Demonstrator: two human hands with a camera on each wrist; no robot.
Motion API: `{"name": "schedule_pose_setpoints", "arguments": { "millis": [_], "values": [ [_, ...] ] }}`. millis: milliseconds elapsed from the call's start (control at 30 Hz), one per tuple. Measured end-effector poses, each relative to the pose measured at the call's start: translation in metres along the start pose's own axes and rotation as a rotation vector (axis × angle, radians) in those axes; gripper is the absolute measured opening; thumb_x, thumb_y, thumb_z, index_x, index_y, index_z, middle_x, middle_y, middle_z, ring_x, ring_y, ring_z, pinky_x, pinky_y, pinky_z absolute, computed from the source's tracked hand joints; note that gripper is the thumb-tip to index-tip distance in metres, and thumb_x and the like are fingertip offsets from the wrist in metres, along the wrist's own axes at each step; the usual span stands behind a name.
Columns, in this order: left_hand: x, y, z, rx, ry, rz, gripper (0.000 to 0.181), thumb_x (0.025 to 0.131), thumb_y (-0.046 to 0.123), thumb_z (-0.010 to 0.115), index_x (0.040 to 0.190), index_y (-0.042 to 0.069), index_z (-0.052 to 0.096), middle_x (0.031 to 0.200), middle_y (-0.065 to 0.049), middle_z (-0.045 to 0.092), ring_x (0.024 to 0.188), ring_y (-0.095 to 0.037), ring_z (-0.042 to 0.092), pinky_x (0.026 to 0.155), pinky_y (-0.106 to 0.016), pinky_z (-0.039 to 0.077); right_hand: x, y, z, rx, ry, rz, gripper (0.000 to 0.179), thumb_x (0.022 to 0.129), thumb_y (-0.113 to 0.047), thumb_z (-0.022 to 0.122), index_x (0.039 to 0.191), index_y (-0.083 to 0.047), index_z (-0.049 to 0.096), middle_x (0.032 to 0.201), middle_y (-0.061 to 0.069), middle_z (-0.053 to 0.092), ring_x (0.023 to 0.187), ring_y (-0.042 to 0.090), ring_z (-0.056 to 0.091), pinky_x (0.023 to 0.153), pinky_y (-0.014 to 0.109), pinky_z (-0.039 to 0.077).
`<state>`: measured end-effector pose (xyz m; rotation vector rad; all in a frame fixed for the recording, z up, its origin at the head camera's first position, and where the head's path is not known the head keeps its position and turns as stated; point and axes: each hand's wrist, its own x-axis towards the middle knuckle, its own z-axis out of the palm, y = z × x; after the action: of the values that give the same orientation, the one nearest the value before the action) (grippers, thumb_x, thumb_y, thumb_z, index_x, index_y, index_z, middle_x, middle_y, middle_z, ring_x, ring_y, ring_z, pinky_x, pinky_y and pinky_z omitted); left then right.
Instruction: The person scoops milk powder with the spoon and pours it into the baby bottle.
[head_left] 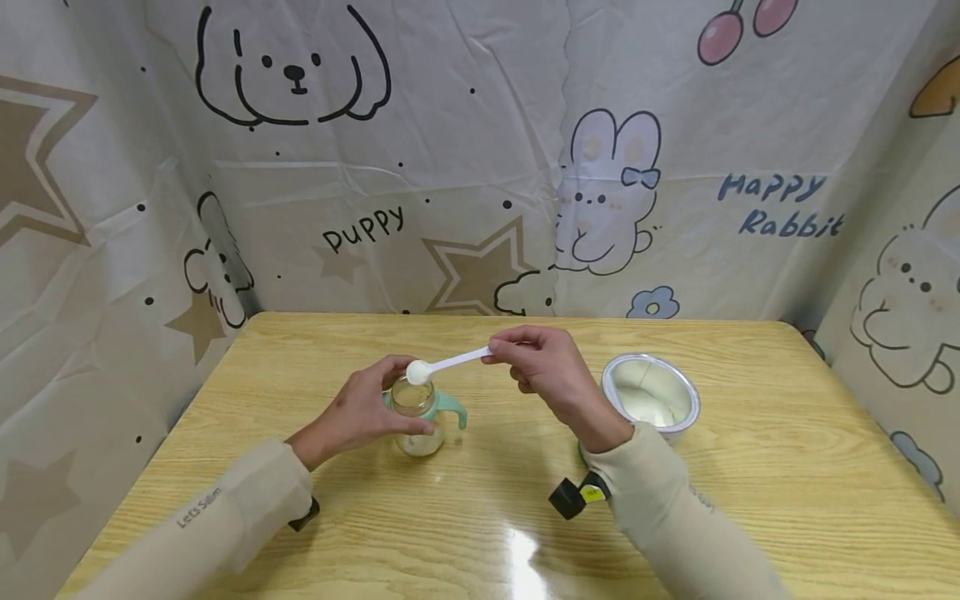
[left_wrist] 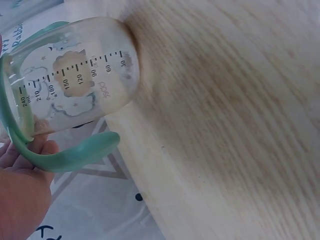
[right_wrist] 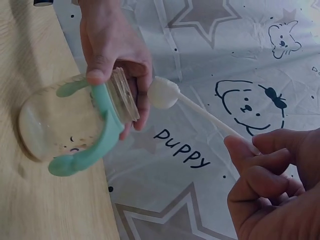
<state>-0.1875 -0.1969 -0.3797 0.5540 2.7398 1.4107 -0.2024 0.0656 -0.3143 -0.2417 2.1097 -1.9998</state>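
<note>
A clear baby bottle (head_left: 420, 435) with green handles and an uncovered mouth stands on the table. My left hand (head_left: 371, 402) grips it round the neck; the left wrist view shows the measuring marks on the bottle (left_wrist: 75, 75). Between thumb and fingers, my right hand (head_left: 542, 371) pinches the end of a white measuring scoop (head_left: 459, 359). The bowl of the scoop (right_wrist: 164, 93) is heaped with white powder and hangs just above the bottle's mouth, apart from it in the right wrist view.
An uncovered tin (head_left: 651, 390) with pale powder inside stands to the right, partly behind my right wrist. The wooden table (head_left: 480, 517) ends at a patterned cloth backdrop (head_left: 465, 167), with more cloth along both sides.
</note>
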Motion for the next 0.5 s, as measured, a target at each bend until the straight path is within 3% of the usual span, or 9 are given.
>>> {"name": "schedule_pose_setpoints", "arguments": {
  "millis": [300, 500],
  "values": [
    [-0.001, -0.002, 0.001, 0.040, 0.015, 0.014, 0.082, 0.067, 0.028, 0.095, 0.133, 0.002, 0.055, 0.119, -0.009, 0.066, 0.111, -0.026, 0.064, 0.093, -0.048, 0.053, 0.000, 0.008, 0.009, -0.008, -0.032, -0.003, 0.017, 0.097, -0.008, 0.066, 0.107, 0.006, 0.069, 0.086, 0.007, 0.074, 0.055, 0.007, 0.037, 0.049, 0.018, 0.030],
    [0.000, -0.004, 0.002, 0.035, 0.012, 0.009, 0.080, 0.068, 0.027, 0.095, 0.133, 0.000, 0.055, 0.120, -0.011, 0.066, 0.108, -0.024, 0.065, 0.091, -0.043, 0.055, -0.001, 0.011, 0.011, -0.047, -0.057, -0.006, 0.019, 0.095, -0.008, 0.067, 0.107, 0.006, 0.071, 0.086, 0.005, 0.072, 0.056, 0.008, 0.039, 0.049, 0.018, 0.032]
  ]
}}
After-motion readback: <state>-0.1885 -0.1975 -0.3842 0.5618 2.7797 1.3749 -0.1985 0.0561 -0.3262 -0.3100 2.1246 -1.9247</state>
